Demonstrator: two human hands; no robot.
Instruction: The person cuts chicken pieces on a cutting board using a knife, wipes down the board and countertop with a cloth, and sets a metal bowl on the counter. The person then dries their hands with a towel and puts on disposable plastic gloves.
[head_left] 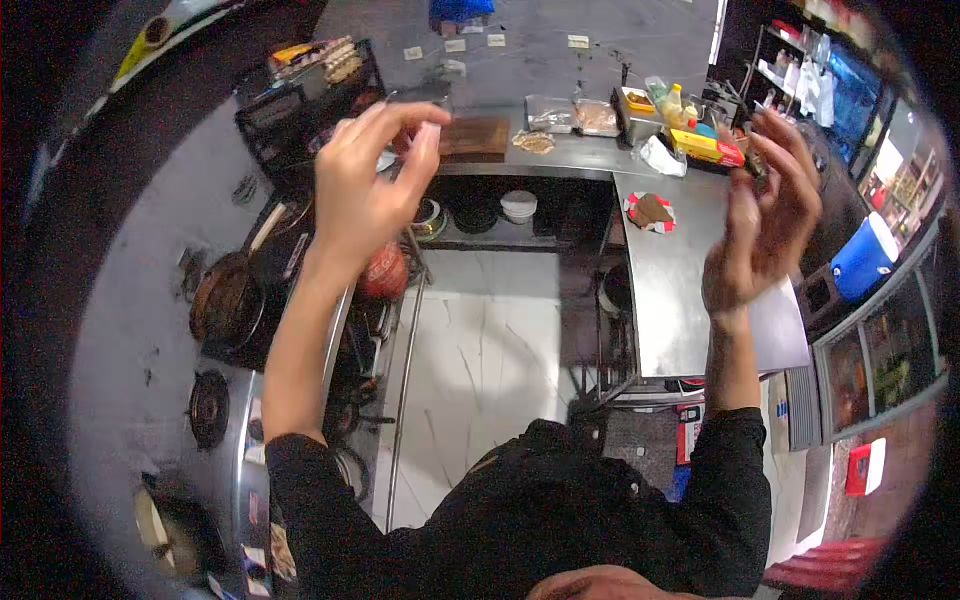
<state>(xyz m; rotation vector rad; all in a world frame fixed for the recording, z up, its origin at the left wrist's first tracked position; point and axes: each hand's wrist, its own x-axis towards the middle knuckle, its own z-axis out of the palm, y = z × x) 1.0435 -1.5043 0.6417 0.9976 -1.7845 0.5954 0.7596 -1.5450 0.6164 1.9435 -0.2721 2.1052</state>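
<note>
Both hands are raised in the air, well apart, with black sleeves below the forearms. My left hand has its fingers curved and thumb apart, with nothing between them; behind it lies a brown wooden board on the steel counter. My right hand is also curved with its thumb apart and holds nothing visible. It hangs in front of the right counter's far end, near a yellow and red box. A brown item on a red and white wrapper lies on that counter, left of my right hand.
On the left is a stove with a wok. Clear packs and a yellow bottle stand on the back counter. The steel counter runs along the right. A blue cooler stands beyond it.
</note>
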